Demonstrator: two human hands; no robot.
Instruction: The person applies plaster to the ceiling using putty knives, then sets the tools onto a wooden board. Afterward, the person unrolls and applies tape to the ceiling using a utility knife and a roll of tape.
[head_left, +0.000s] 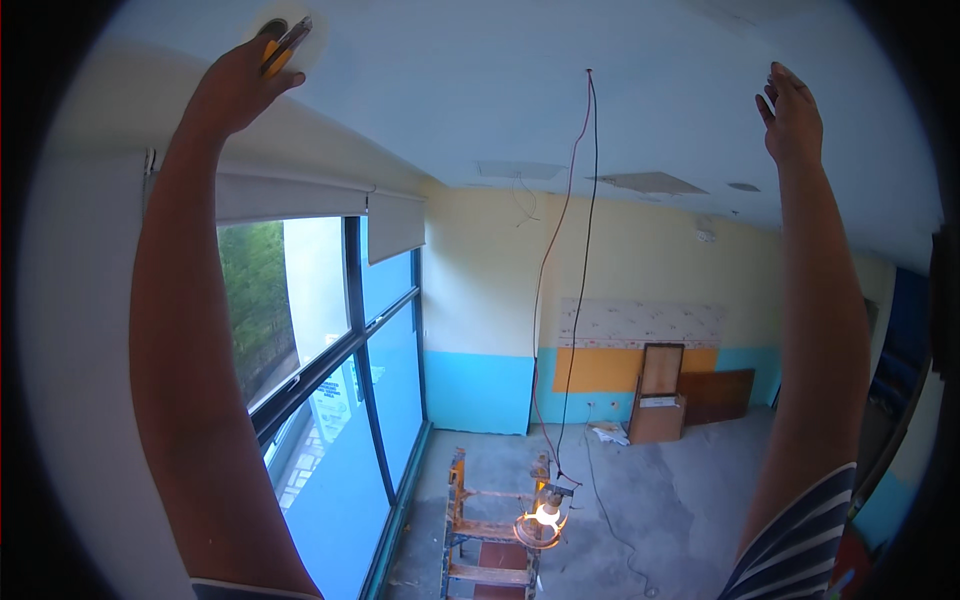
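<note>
High at the upper left, my left hand (232, 88) is closed around pliers (290, 44) with yellow-orange grips and a metal head. The pliers are in front of a pale round patch with a dark round hole (272, 28) in the ceiling; whether they touch it, I cannot tell. My right hand (795, 120) is raised near the ceiling at the upper right. Its fingers are loosely bent, with a gap to the thumb, and I see nothing held. Between my arms, a red and a black wire (589, 130) hang from a small ceiling hole down to a lit bulb (547, 514).
Below the bulb stands a paint-stained stepladder (490, 530). Tall windows (385, 340) with a roller blind (290, 196) line the left side. Wooden boards (715, 393) lean at the far wall beside a brown box (656, 420). A loose cable (618, 535) runs along the concrete floor.
</note>
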